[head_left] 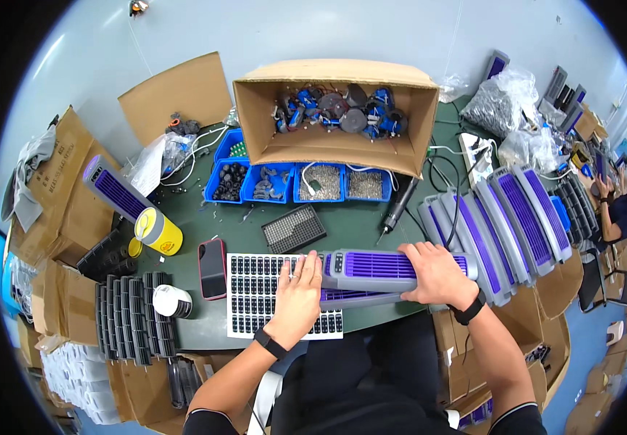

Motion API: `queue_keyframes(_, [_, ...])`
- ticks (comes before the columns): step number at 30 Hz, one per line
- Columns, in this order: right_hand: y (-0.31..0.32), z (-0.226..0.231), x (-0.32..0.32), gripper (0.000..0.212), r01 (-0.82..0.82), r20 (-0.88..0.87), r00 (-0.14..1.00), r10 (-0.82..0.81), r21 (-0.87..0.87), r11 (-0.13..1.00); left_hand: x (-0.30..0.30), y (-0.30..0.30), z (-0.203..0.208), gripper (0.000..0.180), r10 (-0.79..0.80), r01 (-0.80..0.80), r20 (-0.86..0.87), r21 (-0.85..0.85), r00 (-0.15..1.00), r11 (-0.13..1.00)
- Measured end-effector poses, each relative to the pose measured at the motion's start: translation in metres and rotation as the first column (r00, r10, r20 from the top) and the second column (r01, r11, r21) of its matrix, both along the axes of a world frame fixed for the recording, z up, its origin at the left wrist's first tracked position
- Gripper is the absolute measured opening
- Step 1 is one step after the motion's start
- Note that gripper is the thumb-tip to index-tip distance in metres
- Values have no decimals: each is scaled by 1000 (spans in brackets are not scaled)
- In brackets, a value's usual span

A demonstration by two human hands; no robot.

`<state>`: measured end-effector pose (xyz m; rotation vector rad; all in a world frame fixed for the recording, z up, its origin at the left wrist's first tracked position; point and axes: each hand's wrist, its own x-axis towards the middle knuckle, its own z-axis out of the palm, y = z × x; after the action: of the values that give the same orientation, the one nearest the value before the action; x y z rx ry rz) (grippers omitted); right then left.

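A grey tower fan with a purple slatted front (379, 267) lies sideways at the table's front edge. My right hand (435, 275) is wrapped over its right part, thumb on the near side. My left hand (300, 291) lies with straight fingers against the fan's left end, where a small black panel shows. Whether the left fingertips press anything is hidden. Beneath this fan lies a second grey and purple one (360, 299), partly covered. A white sheet of black stickers in rows (252, 293) extends under my left hand.
An open carton (255, 148) of motors stands behind blue bins (295, 197) of small parts. Several fans (527, 217) lean at right, near a screwdriver (398, 210). A phone (213, 268), yellow canister (160, 232) and black grilles (131, 319) are left. A co-worker (621, 206) sits far right.
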<state>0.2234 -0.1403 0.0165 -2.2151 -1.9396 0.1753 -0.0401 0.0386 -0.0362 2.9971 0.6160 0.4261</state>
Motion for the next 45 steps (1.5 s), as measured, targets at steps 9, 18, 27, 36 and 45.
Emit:
queue_keyframes(9, [-10, -17, 4, 81, -21, -17, 1000, 23, 93, 995, 16, -1, 36, 84, -136, 131, -24, -146, 990, 981])
queue_keyframes(18, [-17, 10, -18, 93, 92, -289, 957, 11, 338, 937, -9, 25, -47, 30, 467, -213, 85, -808, 880, 550])
queue_keyframes(27, [-101, 68, 57, 109, 787, -557, 527, -642, 36, 616, 0, 17, -39, 44, 476, -99, 79, -936, 876, 338])
queue_keyframes(36, [-111, 57, 91, 114, 699, -292, 553, -780, -348, 625, -1, 17, -46, 40, 453, -111, 80, -918, 888, 380])
queue_keyframes(45, [-84, 52, 99, 117, 683, -87, 697, -711, -220, 696, -6, 20, -69, 33, 465, 47, 221, -933, 858, 357])
